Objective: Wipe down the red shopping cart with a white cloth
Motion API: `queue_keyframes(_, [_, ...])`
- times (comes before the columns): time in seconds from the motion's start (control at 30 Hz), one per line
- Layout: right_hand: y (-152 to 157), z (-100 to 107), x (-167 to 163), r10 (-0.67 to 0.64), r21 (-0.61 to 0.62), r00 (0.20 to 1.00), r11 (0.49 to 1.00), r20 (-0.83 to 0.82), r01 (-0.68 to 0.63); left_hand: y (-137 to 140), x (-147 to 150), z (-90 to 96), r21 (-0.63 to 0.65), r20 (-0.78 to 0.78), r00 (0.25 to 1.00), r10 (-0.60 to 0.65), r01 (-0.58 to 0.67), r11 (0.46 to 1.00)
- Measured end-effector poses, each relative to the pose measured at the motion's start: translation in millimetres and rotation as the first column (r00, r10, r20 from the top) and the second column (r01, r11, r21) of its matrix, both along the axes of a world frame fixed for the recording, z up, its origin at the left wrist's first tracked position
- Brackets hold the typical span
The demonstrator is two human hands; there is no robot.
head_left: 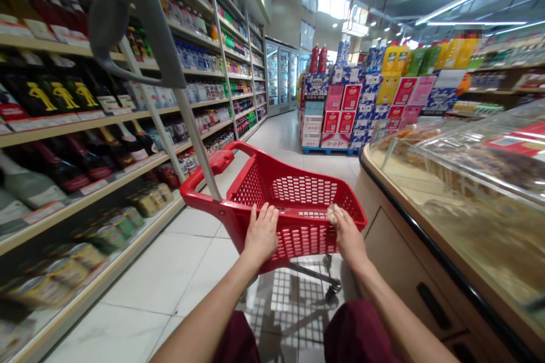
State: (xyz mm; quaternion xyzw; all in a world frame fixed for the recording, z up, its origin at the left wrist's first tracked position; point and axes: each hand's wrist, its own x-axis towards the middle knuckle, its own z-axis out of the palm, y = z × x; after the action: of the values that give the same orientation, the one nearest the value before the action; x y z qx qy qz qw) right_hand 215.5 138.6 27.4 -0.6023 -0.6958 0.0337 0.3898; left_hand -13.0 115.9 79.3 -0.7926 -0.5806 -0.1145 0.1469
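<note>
A red plastic shopping cart [298, 221] with mesh walls stands sideways right in front of me. My left hand [261, 232] holds the near rim at its middle, fingers bent over the edge and their tips partly hidden. Toward the right end of the same rim, my right hand [348, 232] pinches a small crumpled whitish cloth [333, 213] against the cart. A metal post rises from the cart's left end to a grey looped handle [159, 34]. No goods show in the part of the basket I can see.
Tall shelves [102, 193] of bottles and cans run along the left. A glass-topped counter [409, 238] with packaged food stands close on the right. Ahead is a stack of drink cartons [340, 113] on a blue pallet, with glass-door fridges [281, 76] behind. The floor is tiled.
</note>
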Motion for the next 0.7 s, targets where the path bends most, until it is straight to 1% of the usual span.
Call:
queue_keyframes(0.03, [0.5, -0.1, 4.8, -0.046, -0.005, 0.999, 0.999, -0.004, 0.046, -0.4, 1.5, -0.2, -0.005, 0.007, 1.0, 0.006, -0.006, 1.0])
queue_keyframes(0.07, [0.3, 0.2, 3.7, -0.054, 0.001, 0.999, 0.999, -0.004, 0.054, -0.6, 3.5, -0.3, -0.009, 0.015, 1.0, 0.013, -0.013, 1.0])
queue_keyframes(0.1, [-0.6, 0.9, -2.6, -0.019, 0.015, 1.0, 1.0, 0.001, 0.019, -0.7, 5.6, -0.3, -0.012, 0.021, 1.0, 0.017, -0.017, 1.0])
queue_keyframes(0.2, [-4.6, 4.9, -31.0, 0.164, 0.043, 0.986, 0.985, 0.021, -0.164, -1.1, 10.9, 0.1, -0.005, 0.03, 0.999, 0.014, -0.014, 1.0])
queue_keyframes(0.23, [-5.2, 6.3, -34.7, 0.202, 0.037, 0.979, 0.978, 0.026, -0.203, -1.4, 11.8, 0.2, -0.004, 0.031, 0.999, 0.011, -0.011, 1.0])
queue_keyframes(0.27, [-5.3, 7.2, -32.5, 0.212, 0.024, 0.977, 0.977, 0.033, -0.213, -1.9, 12.2, 0.2, -0.003, 0.032, 0.999, 0.006, -0.006, 1.0])
queue_keyframes(0.3, [-4.7, 7.6, -24.4, 0.189, 0.004, 0.981, 0.982, 0.04, -0.189, -2.4, 12.4, -0.1, -0.002, 0.034, 0.999, 0.0, 0.0, 1.0])
queue_keyframes(0.33, [-3.8, 7.3, -12.0, 0.133, -0.021, 0.99, 0.991, 0.043, -0.133, -2.9, 12.5, -0.6, 0.0, 0.036, 0.999, -0.005, 0.005, 1.0])
queue_keyframes(0.4, [-1.8, 5.2, 15.2, -0.036, -0.071, 0.999, 0.997, 0.039, 0.039, -3.8, 12.8, -2.0, 0.005, 0.041, 0.999, -0.014, 0.014, 1.0])
queue_keyframes(0.43, [-1.4, 3.7, 23.9, -0.119, -0.09, 0.992, 0.988, 0.032, 0.122, -4.2, 13.3, -2.7, 0.009, 0.044, 0.999, -0.015, 0.015, 1.0])
queue_keyframes(0.47, [-1.9, 2.0, 26.3, -0.172, -0.1, 0.985, 0.98, 0.024, 0.173, -4.4, 13.9, -3.3, 0.014, 0.047, 0.999, -0.015, 0.014, 1.0])
queue_keyframes(0.5, [-3.4, 0.4, 21.7, -0.179, -0.093, 0.984, 0.979, 0.016, 0.18, -4.4, 14.6, -3.6, 0.018, 0.049, 0.999, -0.013, 0.012, 1.0])
queue_keyframes(0.53, [-5.5, -1.0, 11.0, -0.138, -0.07, 0.99, 0.988, 0.009, 0.139, -4.2, 15.2, -3.8, 0.023, 0.049, 0.999, -0.013, 0.012, 1.0])
queue_keyframes(0.6, [-10.5, -2.9, -20.0, 0.037, 0.011, 0.999, 0.999, 0.01, -0.037, -3.7, 15.5, -3.5, 0.035, 0.044, 0.999, -0.016, 0.014, 0.999])
queue_keyframes(0.67, [-14.0, -2.8, -44.6, 0.198, 0.07, 0.98, 0.977, 0.02, -0.199, -3.2, 14.3, -3.2, 0.037, 0.037, 0.999, -0.023, 0.021, 0.999])
queue_keyframes(0.7, [-14.6, -2.3, -48.9, 0.236, 0.078, 0.971, 0.968, 0.021, -0.237, -3.2, 13.2, -3.2, 0.034, 0.035, 0.999, -0.025, 0.024, 0.999])
